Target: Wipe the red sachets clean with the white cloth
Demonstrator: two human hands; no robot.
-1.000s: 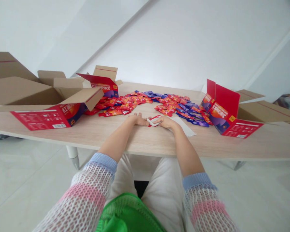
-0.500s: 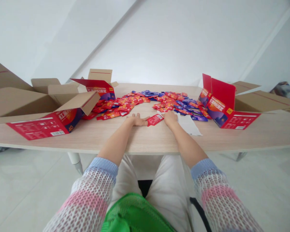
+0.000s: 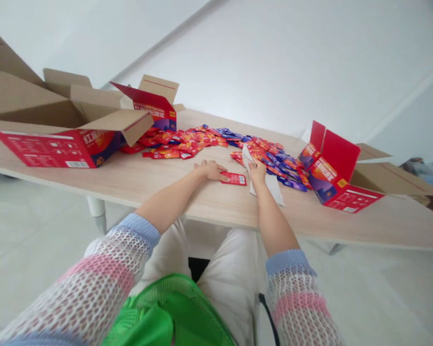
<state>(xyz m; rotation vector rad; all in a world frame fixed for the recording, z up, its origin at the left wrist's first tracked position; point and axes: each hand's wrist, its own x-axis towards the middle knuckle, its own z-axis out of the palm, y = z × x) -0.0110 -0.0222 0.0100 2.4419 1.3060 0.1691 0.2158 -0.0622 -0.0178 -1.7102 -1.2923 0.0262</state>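
Note:
A single red sachet (image 3: 237,179) lies flat on the pale wooden table between my hands. My left hand (image 3: 210,171) rests beside it, fingers spread on the tabletop and thumb over the sachet's left end. In my right hand (image 3: 258,171) is a white cloth (image 3: 273,188), pinched near its far edge. One corner of the cloth stands up above the fingers, while the rest drapes on the table under and beside my wrist. Beyond both hands, a curved heap of red sachets (image 3: 202,139) and purple sachets (image 3: 283,166) spreads across the table.
On the left stand a large open carton (image 3: 50,149) and a smaller open red carton (image 3: 155,108) behind it. Another open red carton (image 3: 326,175) stands at the right. The table's front edge (image 3: 216,222) runs above my lap, and a white wall rises behind.
My right hand has gripped the cloth and raised part of it off the table. My left hand stays by the red sachet, its thumb now over one end. The whole view has tilted.

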